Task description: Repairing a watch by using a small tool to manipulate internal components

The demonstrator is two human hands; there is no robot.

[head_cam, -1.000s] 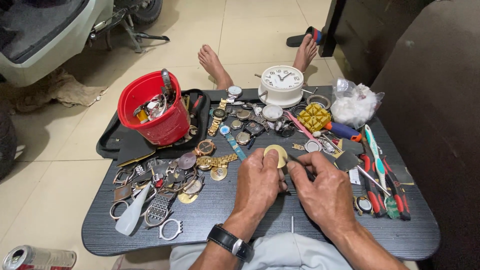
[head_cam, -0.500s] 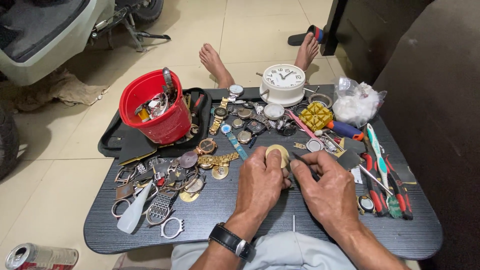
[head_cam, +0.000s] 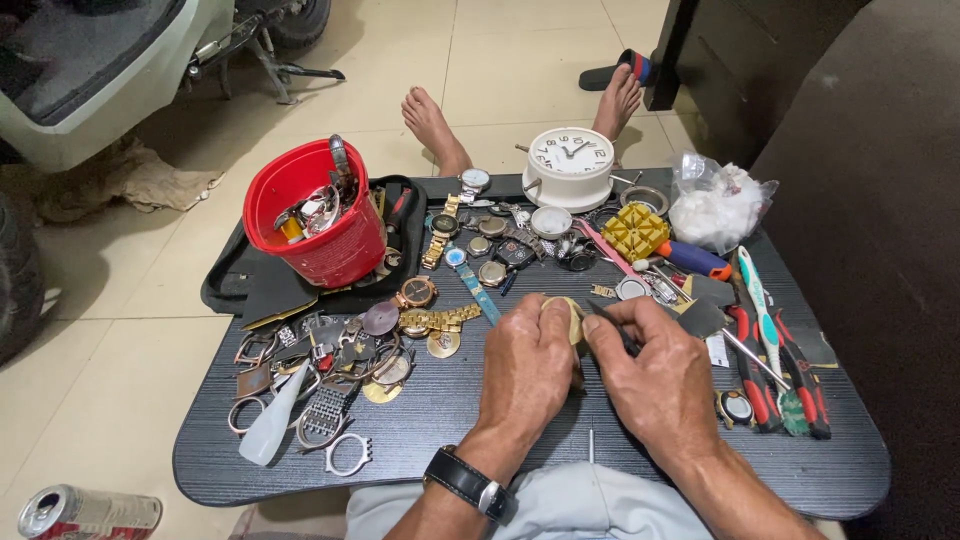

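Little has been shifted since the earlier frames: both hands are kept at the same spot near the middle of the black lap table (head_cam: 420,440), with the view only slightly nearer. A round, pale gold watch case (head_cam: 566,312) is pinched between the curled fingers and thumb of the left hand (head_cam: 525,370). A thin dark tool (head_cam: 612,325) is gripped by the pressed-together fingertips of the right hand (head_cam: 655,375); its long axis is slanted, with the tip pointed up and left toward the case, though contact cannot quite be made out. Around the hands are seen scattered watch parts (head_cam: 350,350), a red bucket (head_cam: 315,215), a white clock (head_cam: 570,165) and red-handled pliers (head_cam: 755,375).
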